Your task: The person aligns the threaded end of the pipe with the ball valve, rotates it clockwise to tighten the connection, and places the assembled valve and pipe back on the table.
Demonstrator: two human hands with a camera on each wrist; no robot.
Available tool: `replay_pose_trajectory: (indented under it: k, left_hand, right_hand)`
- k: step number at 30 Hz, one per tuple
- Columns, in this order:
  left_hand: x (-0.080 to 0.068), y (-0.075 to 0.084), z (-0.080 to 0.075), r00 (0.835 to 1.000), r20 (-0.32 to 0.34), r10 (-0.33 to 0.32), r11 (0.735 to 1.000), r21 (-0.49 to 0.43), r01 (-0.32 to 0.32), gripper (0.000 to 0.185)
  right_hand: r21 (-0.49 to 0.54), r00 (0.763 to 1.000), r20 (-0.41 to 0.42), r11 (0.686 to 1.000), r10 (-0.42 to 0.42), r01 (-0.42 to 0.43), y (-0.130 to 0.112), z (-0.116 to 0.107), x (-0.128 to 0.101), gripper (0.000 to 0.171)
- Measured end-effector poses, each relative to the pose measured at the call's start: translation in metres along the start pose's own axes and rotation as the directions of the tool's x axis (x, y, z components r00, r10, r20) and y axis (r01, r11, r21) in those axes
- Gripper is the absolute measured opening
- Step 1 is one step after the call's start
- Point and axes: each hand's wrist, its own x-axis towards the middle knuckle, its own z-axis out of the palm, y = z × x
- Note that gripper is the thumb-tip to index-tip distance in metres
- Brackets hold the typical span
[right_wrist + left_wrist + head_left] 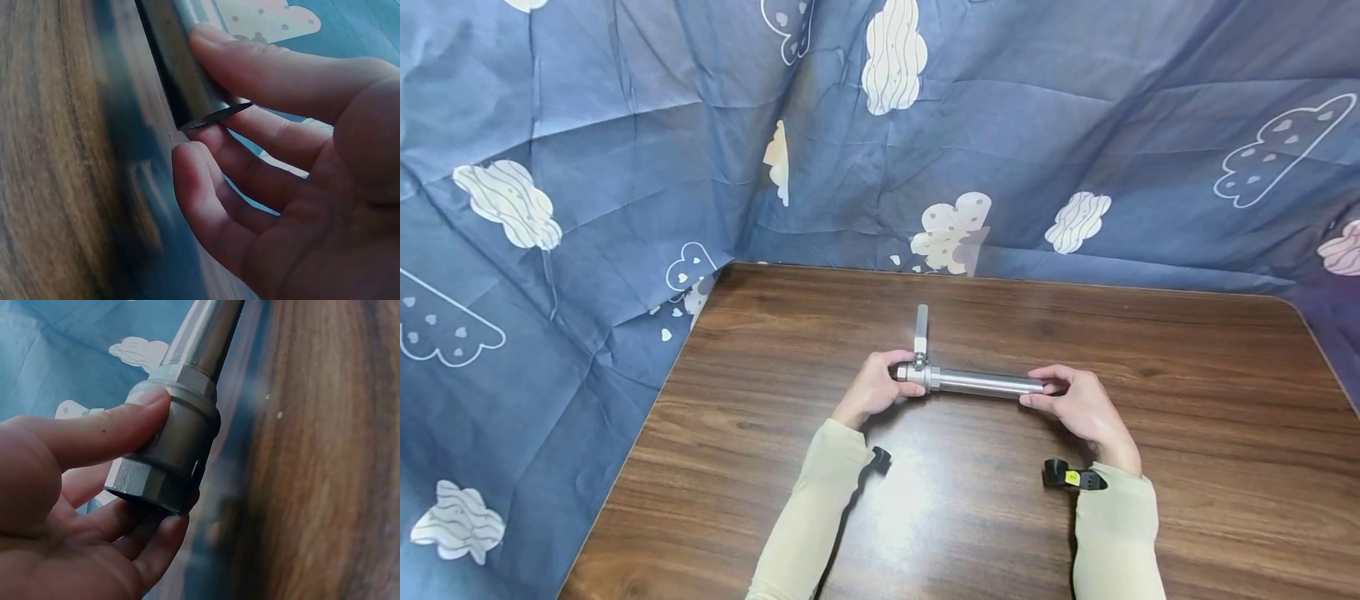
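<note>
Two bare hands hold one assembly above a dark brown wood-grain table (1187, 400): a polished steel tube (985, 382) joined at its left end to a grey cast-metal valve fitting with hexagonal ends (917, 374), from which a flat steel lever handle (921, 327) rises toward the far side of the table. The assembly lies crosswise near the middle of the table, roughly parallel to its far edge. The left hand (874, 387) pinches the valve fitting; in the left wrist view the thumb (106, 434) lies across the fitting's round body (172, 450) while the other fingers curl beneath its hexagonal end, and the tube (203, 328) runs up and away from the fitting. The right hand (1078, 402) grips the opposite, open end of the tube; in the right wrist view the thumb (269, 65) presses on top of the tube (187, 75) just short of its cut rim, and the remaining fingers (212, 187) curl loosely below it. Both forearms wear pale cream sleeves (820, 508), each with a small black device at the wrist. Blue fabric printed with white and cream clouds (587, 167) hangs behind and to the left of the table.
</note>
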Motion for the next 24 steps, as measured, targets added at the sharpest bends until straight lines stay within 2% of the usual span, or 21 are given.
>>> replay_pose_trajectory:
  k: [8, 17, 24]
  left_hand:
    - [0.0006, 0.0002, 0.0049, 1.0, -0.011, -0.006, 0.999, 0.04, 0.006, 0.056]
    - [0.0003, 0.0015, 0.0026, 0.999, -0.04, -0.016, 0.995, 0.096, 0.02, 0.054]
    - [-0.0001, 0.0012, 0.0042, 0.999, -0.037, -0.006, 0.992, 0.129, 0.01, 0.053]
  right_hand:
    - [-0.024, 1.0, -0.007, 1.0, -0.002, 0.002, 0.0011, 0.0008, 0.0009, 0.049]
    - [-0.05, 1.0, -0.007, 0.998, -0.026, 0.025, 0.0008, 0.0032, 0.005, 0.047]
    - [-0.076, 1.0, 0.017, 0.997, -0.016, 0.017, 0.0009, 0.0032, 0.003, 0.048]
